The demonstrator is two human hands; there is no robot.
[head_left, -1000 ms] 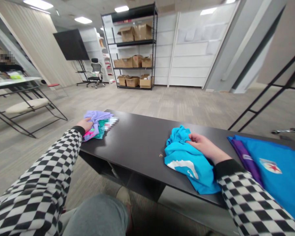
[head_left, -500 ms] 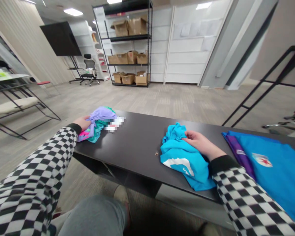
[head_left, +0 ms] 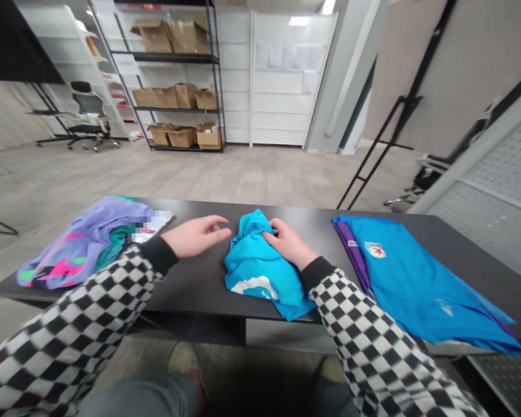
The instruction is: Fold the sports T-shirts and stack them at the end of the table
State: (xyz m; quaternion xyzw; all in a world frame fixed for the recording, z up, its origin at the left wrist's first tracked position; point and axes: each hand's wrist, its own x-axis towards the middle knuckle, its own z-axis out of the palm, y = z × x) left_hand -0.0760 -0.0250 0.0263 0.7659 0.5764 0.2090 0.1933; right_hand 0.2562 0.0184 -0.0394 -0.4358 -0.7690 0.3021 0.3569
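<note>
Both hands now meet at the crumpled blue shirt mid-worktop. The open left hand has moved from the lilac cloth to just beside it; the right hand curls on top, fingers gathering a fold.

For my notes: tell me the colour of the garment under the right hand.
The garment is bright cyan with a white mark; head view.

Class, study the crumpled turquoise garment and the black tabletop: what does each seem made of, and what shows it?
The crumpled turquoise garment looks like soft, thin knit fabric, possibly synthetic, with a matte finish; its loose folds suggest this. The black tabletop seems rigid laminate-faced board, faintly sheened, with a straight, flat edge; its core is hidden.
</note>
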